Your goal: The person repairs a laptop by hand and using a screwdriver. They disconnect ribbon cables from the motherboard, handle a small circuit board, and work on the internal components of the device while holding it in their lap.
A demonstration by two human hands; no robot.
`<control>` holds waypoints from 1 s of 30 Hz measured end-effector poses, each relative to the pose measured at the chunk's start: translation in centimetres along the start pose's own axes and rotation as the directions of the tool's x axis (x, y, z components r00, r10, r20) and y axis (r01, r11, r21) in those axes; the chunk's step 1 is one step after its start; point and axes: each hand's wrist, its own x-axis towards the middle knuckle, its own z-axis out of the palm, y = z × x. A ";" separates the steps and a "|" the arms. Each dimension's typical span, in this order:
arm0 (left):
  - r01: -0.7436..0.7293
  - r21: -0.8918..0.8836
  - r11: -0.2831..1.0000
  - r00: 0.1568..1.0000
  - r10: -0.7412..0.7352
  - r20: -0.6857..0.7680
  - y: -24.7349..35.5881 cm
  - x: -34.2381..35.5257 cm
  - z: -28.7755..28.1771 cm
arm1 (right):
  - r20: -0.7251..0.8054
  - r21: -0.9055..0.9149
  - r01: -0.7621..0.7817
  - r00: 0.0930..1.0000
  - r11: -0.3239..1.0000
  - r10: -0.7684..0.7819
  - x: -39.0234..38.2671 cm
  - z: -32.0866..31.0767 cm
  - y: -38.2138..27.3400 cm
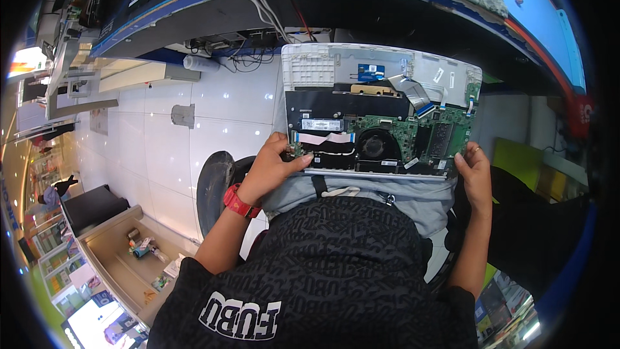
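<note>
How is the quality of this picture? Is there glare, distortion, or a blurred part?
Head view: strong fisheye bending, the blue desk edge curves and the corners are black; small glare spots on the white floor tiles; the opened laptop and both hands, left hand and right hand, are sharp and evenly lit.

1. The left hand (pixel 274 165) reaches forward, fingers curled, thumb pointing toward the right hand.
2. A red band circles its wrist.
3. The right hand (pixel 475 174) sits well apart, fingers curled in a grip, forearm bare.
</note>
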 end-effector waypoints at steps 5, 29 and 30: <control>0.141 -0.279 0.950 0.990 -0.139 0.028 0.8 -0.1 -0.4 | 0.006 -0.002 -0.004 1.000 1.000 0.004 0.0 -0.1 0.0; 0.126 -0.296 0.947 0.992 -0.115 0.054 0.0 0.5 0.3 | 0.002 -0.017 0.007 1.000 1.000 -0.007 0.0 0.1 -0.3; 0.116 -0.326 0.938 0.993 -0.108 0.041 0.6 0.5 0.6 | 0.001 -0.016 0.008 1.000 1.000 -0.008 0.0 0.2 -0.4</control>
